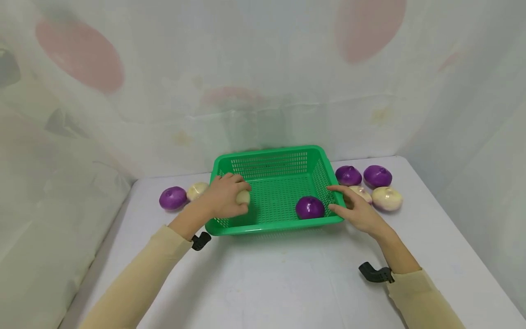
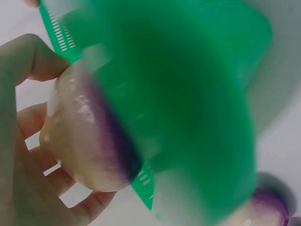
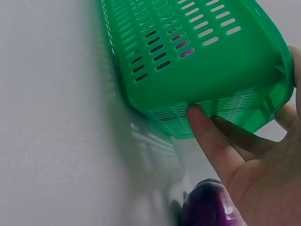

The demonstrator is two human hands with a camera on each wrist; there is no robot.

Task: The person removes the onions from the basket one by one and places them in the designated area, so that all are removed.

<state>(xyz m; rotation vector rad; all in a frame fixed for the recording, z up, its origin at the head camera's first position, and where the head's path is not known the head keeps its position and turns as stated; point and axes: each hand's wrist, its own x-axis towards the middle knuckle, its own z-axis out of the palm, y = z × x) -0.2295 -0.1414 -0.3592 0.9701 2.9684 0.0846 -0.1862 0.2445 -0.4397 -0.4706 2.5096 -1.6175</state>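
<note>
My left hand (image 1: 225, 195) grips a white-and-purple turnip (image 2: 89, 132) over the left part of a green plastic basket (image 1: 273, 226). In the left wrist view the thumb is on one side of the turnip and the fingers curl under the other. At the basket's right end my right hand (image 1: 359, 212) holds the rim. In the right wrist view its fingers (image 3: 214, 141) lie along the outside of the slotted wall, and the thumb is at the rim. One purple turnip (image 1: 310, 208) lies inside the basket, near its front right corner.
Left of the basket sit a purple turnip (image 1: 173, 198) and a pale one (image 1: 197, 190). Several more, purple (image 1: 377, 176) and pale (image 1: 387, 198), stand to the right beyond my right hand. A printed curtain (image 1: 263, 82) hangs behind the white table (image 1: 283, 283).
</note>
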